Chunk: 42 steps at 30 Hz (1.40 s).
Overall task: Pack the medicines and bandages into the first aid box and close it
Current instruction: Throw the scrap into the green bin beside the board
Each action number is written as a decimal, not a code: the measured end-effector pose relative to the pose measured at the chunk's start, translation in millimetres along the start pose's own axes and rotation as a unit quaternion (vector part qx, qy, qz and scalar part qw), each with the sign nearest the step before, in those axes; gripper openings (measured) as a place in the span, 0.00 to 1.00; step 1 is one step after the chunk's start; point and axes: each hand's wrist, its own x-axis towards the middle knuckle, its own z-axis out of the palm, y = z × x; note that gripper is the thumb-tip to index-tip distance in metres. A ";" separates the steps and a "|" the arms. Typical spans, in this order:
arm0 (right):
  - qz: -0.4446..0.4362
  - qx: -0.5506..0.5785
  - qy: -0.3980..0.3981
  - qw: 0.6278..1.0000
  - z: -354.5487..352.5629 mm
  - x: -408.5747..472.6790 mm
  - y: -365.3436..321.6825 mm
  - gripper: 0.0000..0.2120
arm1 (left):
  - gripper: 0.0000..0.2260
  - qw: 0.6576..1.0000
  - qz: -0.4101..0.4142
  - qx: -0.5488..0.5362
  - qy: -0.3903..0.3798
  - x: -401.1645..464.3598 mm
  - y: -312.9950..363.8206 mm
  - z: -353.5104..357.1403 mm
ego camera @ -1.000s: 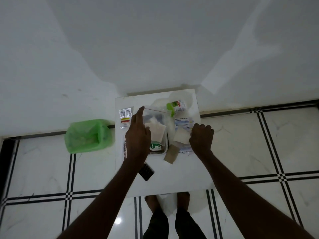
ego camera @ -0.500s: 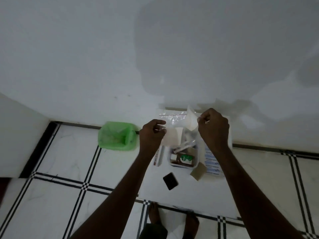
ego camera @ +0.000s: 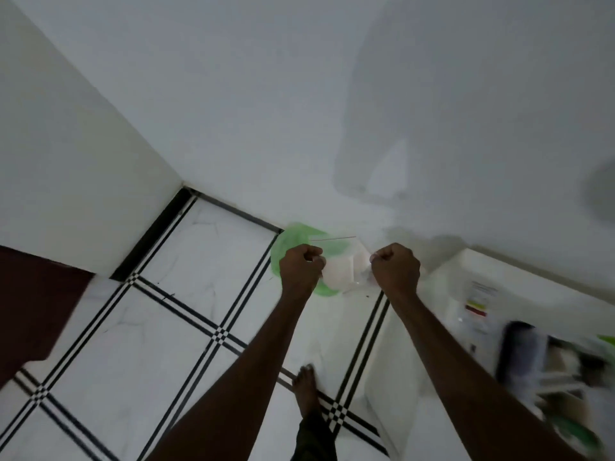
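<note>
- the left hand point(ego camera: 300, 269) and the right hand point(ego camera: 395, 269) are both fisted, each pinching one side of a clear plastic zip bag point(ego camera: 346, 269) holding white gauze pads point(ego camera: 337, 276).
- the bag hangs in the air between the hands, in front of a green plastic-lined bin point(ego camera: 293, 241) on the white tiled floor point(ego camera: 186, 294).
- the white desk point(ego camera: 442, 284) sits at the right, with the open first aid box point(ego camera: 545, 367) blurred near the frame edge, well apart from the bag.
- a bare foot point(ego camera: 306, 387) stands on the floor below.
</note>
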 end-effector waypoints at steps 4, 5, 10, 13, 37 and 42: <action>0.068 -0.019 -0.039 0.997 113.8 40.0 3.5 0.08 | 0.10 0.999 -0.036 0.040 0.008 92.8 -57.6 -11.2; 0.085 -0.029 -0.048 0.995 145.4 53.4 9.2 0.08 | 0.10 0.997 -0.043 0.055 0.013 120.3 -77.8 -8.9; 0.169 -0.094 -0.072 0.978 269.5 118.8 49.8 0.15 | 0.08 0.981 -0.069 0.179 -0.033 234.7 -175.5 19.1; 0.214 -0.100 -0.082 0.968 321.9 147.8 82.2 0.16 | 0.08 0.966 -0.103 0.221 -0.081 287.2 -234.5 45.7; 0.221 0.360 -0.162 0.892 180.8 106.9 39.2 0.12 | 0.06 0.977 -0.082 -0.111 -0.164 191.5 -121.9 49.4; 0.157 0.372 -0.123 0.906 37.7 52.7 1.5 0.15 | 0.12 0.959 -0.045 -0.190 -0.206 89.1 -25.7 52.5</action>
